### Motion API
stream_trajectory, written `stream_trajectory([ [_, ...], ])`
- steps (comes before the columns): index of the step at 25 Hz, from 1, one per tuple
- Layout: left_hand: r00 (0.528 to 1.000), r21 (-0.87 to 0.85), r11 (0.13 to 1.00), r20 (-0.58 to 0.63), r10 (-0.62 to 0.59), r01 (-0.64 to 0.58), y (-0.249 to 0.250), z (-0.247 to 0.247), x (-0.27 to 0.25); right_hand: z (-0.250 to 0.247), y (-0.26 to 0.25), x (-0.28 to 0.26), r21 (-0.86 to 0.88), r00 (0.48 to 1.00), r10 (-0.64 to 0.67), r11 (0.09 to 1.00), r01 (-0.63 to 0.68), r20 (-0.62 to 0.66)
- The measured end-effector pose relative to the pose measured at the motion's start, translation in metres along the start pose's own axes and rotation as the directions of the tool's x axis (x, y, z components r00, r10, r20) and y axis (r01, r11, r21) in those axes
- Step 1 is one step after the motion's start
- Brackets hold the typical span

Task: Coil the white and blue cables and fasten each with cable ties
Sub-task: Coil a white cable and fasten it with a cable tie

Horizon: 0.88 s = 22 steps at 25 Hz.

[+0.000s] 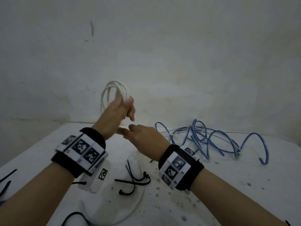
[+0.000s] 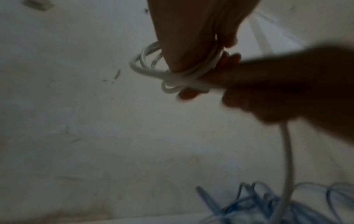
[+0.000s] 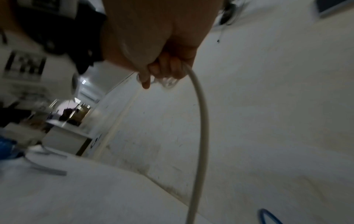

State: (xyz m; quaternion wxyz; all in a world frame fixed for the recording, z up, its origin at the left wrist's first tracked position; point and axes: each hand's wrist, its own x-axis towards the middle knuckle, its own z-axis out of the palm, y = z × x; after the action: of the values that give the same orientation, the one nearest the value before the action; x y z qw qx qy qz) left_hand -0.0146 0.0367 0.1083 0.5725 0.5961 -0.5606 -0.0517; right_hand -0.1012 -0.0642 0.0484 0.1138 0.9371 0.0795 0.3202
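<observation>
Above the table (image 1: 228, 185), left hand (image 1: 117, 115) grips upright white cable (image 1: 112, 92) coil; right hand (image 1: 146, 136) pinches its tail.

White speckled table (image 1: 228, 185) carries tangled blue cable (image 1: 216, 141), black ties (image 1: 135, 178) and a slack white cable (image 1: 135, 207)

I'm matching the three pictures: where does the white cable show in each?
Head: white cable looped above centre, gripped by the left hand.
Left wrist: loops at upper centre, a strand hanging at lower right.
Right wrist: strand curving down the centre.
Shared landmark: blue cable.
</observation>
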Motion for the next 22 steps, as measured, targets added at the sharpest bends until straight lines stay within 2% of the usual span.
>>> stream_trajectory([
  [1, 0.997, 0.101, 0.994, 0.044, -0.057, 0.052, -0.01, 0.005, -0.003, -0.003, 0.002, 0.001, -0.042, 0.999, -0.043, 0.998, 0.041, -0.029],
  [3, 0.991, 0.226, 0.969, 0.06, -0.116, 0.1, -0.025, 0.008, -0.008, -0.008, 0.01, 0.001, -0.078, 0.998, -0.035, 0.997, 0.03, -0.056],
  [6, 0.986, 0.44, 0.892, 0.071, -0.148, 0.102, -0.029, 0.006, -0.006, -0.024, 0.015, -0.002, -0.019, 0.997, 0.082, 0.996, -0.082, -0.008],
  [8, 0.966, 0.514, 0.847, 0.12, -0.227, 0.136, -0.028, 0.008, -0.004, -0.039, 0.017, 0.001, 0.077, 0.971, 0.222, 0.97, -0.229, 0.092],
  [9, 0.95, 0.44, 0.879, 0.151, -0.274, 0.183, -0.027, 0.01, -0.003, -0.044, 0.022, 0.003, 0.14, 0.961, 0.256, 0.953, -0.269, 0.103],
  [10, 0.93, 0.291, 0.923, 0.191, -0.313, 0.251, -0.025, 0.012, -0.002, -0.047, 0.026, 0.005, 0.196, 0.957, 0.277, 0.937, -0.289, 0.088],
  [12, 0.897, 0.036, 0.93, 0.253, -0.362, 0.366, -0.021, 0.011, 0.0, -0.048, 0.035, 0.005, 0.255, 0.936, 0.351, 0.904, -0.343, 0.014],
  [13, 0.893, 0.009, 0.923, 0.249, -0.376, 0.386, -0.02, 0.009, 0.001, -0.045, 0.039, 0.002, 0.216, 0.91, 0.405, 0.9, -0.378, -0.094],
  [14, 0.897, 0.019, 0.923, 0.226, -0.379, 0.385, -0.019, 0.006, 0.0, -0.04, 0.039, -0.003, 0.129, 0.883, 0.406, 0.914, -0.385, -0.238],
  [15, 0.906, 0.036, 0.926, 0.193, -0.376, 0.377, -0.02, 0.002, 0.0, -0.034, 0.034, -0.009, 0.039, 0.867, 0.344, 0.934, -0.355, -0.361],
  [16, 0.912, 0.043, 0.924, 0.155, -0.381, 0.379, -0.023, -0.002, 0.001, -0.031, 0.027, -0.015, -0.051, 0.883, 0.211, 0.966, -0.255, -0.418],
  [17, 0.904, 0.038, 0.91, 0.11, -0.414, 0.412, -0.027, -0.008, 0.001, -0.026, 0.017, -0.02, -0.134, 0.929, 0.043, 0.986, -0.098, -0.367],
  [18, 0.879, 0.029, 0.882, 0.069, -0.471, 0.47, -0.032, -0.014, 0.001, -0.024, 0.007, -0.025, -0.157, 0.979, -0.098, 0.985, 0.07, -0.179],
  [19, 0.841, 0.016, 0.842, 0.036, -0.539, 0.539, -0.035, -0.02, 0.0, -0.025, -0.002, -0.027, -0.086, 0.984, -0.146, 0.984, 0.155, 0.101],
  [20, 0.799, 0.006, 0.799, 0.021, -0.602, 0.602, -0.038, -0.024, -0.001, -0.023, -0.01, -0.029, 0.023, 0.91, -0.109, 0.994, 0.108, 0.401],
  [21, 0.76, 0.009, 0.761, 0.023, -0.649, 0.649, -0.04, -0.029, -0.004, -0.019, -0.015, -0.029, 0.091, 0.775, -0.058, 0.996, 0.0, 0.63],
  [22, 0.728, 0.02, 0.729, 0.043, -0.684, 0.684, -0.041, -0.032, -0.007, -0.011, -0.018, -0.029, 0.102, 0.652, -0.019, 0.991, -0.09, 0.758],
])
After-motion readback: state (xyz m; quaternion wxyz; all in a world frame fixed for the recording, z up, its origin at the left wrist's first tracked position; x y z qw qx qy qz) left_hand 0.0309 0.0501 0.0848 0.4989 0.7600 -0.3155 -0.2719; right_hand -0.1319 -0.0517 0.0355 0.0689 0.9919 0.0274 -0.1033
